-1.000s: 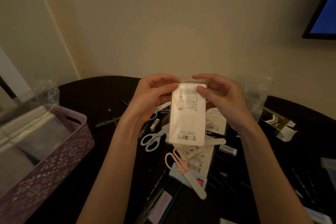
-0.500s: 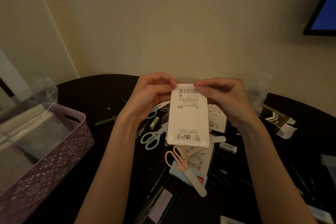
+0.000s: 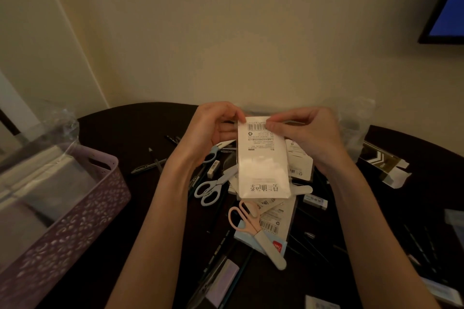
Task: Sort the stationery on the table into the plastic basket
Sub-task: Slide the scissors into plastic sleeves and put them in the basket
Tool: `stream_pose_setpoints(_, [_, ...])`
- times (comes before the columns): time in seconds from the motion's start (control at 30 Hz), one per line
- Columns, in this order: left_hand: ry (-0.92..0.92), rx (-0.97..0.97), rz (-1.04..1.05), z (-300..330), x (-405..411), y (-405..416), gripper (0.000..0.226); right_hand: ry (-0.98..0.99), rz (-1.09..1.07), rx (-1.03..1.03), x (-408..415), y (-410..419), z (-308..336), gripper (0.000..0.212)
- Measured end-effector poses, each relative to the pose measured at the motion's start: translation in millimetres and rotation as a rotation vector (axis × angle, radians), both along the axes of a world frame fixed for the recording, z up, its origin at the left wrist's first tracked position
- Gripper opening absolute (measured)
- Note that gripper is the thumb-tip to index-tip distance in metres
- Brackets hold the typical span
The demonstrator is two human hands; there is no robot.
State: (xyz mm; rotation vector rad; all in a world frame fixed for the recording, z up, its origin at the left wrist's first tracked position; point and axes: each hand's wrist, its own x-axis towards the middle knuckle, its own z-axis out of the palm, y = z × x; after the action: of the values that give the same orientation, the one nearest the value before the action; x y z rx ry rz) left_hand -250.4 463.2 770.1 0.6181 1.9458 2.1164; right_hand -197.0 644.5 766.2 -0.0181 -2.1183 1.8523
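Above the middle of the table (image 3: pixel 140 128) you hold a white packet (image 3: pixel 263 160) upright. Your left hand (image 3: pixel 213 130) pinches its top left corner, your right hand (image 3: pixel 303 133) pinches the top edge by the barcode; both grips are narrow, fingertip holds.

Progress, as judged: early. The basket (image 3: pixel 82 211) at 9 o'clock already holds some pale, flat things under clear plastic; I can't tell what they are. The packet is not yet in it.

Left to sort, most of the pile:
- blue scissors (image 3: pixel 211 187) just below your left wrist
- pink scissors (image 3: pixel 251 227) at 6 o'clock of the packet, lying on more labelled packets (image 3: pixel 278 218)
- erasers (image 3: pixel 315 200), and dark pens (image 3: pixel 148 167) scattered toward 9 and 4 o'clock
- an opened box (image 3: pixel 384 164) at 3 o'clock

Surface is dark and round-edged. Room is dim, with a plain cream wall (image 3: pixel 226 32) and a screen (image 3: pixel 449 7) glowing blue at 2 o'clock.
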Motion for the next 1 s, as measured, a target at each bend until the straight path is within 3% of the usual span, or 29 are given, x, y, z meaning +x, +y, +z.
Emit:
stream_pose_setpoints(0.07, [0.084,-0.135,0.099,-1.5,1.2,2.8,0.013,0.016,-0.035,0.058,-1.3,-3.1,-1.0,0.014])
stream_pose_setpoints(0.17, [0.148,-0.266,0.184,-4.5,2.3,6.8,0.022,0.034,-0.086,0.038,-5.3,-8.4,-3.4,0.026])
stream_pose_setpoints(0.27, [0.113,-0.248,0.213,-8.2,0.9,8.5,0.030,0.022,-0.145,-0.004,-5.7,-13.4,-4.7,0.040])
stream_pose_setpoints(0.43, [0.066,-0.189,0.212,-5.2,0.6,6.1,0.034,0.010,-0.141,-0.094,-4.5,-14.2,-3.5,0.025])
stream_pose_setpoints(0.67, [0.093,-0.176,0.259,-3.0,16.5,0.7,0.035,-0.007,-0.152,-0.172,15.7,-22.9,1.9,0.022])
stream_pose_setpoints(0.87, [-0.028,-0.022,0.405,17.3,43.8,-39.7,0.028,-0.034,-0.037,-0.260,17.9,-66.1,24.7,0.019])
stream_pose_setpoints(1.0, [-0.131,-0.136,0.295,26.8,65.0,-94.1,0.039,-0.035,0.083,-0.374,17.8,-104.4,38.9,0.019])
